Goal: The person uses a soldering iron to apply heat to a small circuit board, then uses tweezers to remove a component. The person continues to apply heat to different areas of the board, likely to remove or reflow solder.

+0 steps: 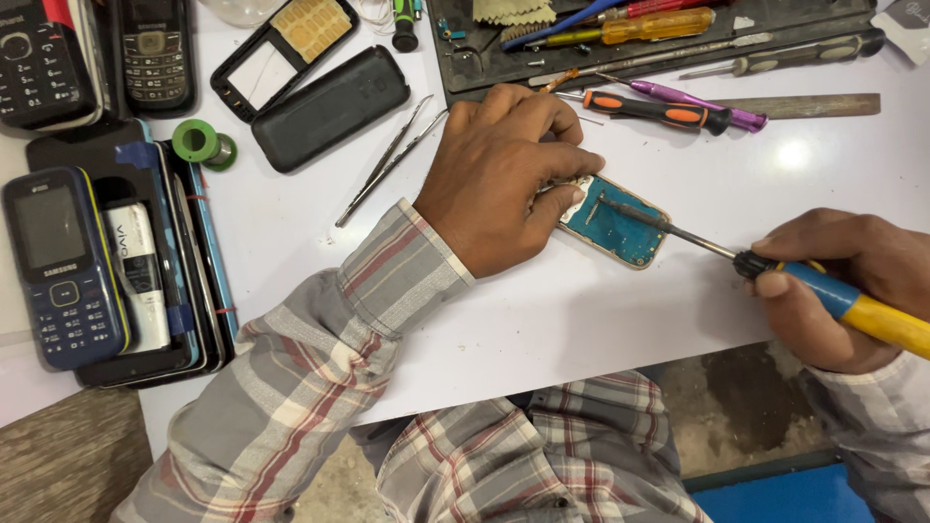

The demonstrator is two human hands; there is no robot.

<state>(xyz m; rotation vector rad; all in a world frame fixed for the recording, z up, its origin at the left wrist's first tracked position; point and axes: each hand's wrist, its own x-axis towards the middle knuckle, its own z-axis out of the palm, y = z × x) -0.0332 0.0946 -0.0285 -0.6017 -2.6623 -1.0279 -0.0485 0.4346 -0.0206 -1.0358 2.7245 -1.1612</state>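
Circuit board (620, 228), blue-green with a thin gold edge, lies flat on the white table (542, 320), near the middle of the picture and a bit toward three o'clock. It is small, flat and hard, shaped like a little rectangle with round corners. Going from big things to small ones: the table is smooth and bright, so tiny parts show up well on it. At twelve o'clock sits a dark tool tray (465, 58) with many screwdrivers, close by so they are easy to grab. At nine o'clock is a stack of old phones (68, 261), pushed off to the side, out of the way. At eleven o'clock lies a black phone cover (334, 107), dull and rounded. The left hand (499, 179) comes in from seven o'clock in a checked sleeve and presses down on the board's nine o'clock end; its fingers are curled and pushed together on the board, most likely so it does not slide. The right hand (838, 281) comes from four o'clock and is wrapped tight around the screwdriver (775, 271), which has a blue and yellow handle and a thin grey metal rod. The rod slants down so its tip touches the board's top face. Shiny thin tweezers (387, 160) lie at ten o'clock of the left hand, and a small green wire spool (203, 142) stands beside the phones.
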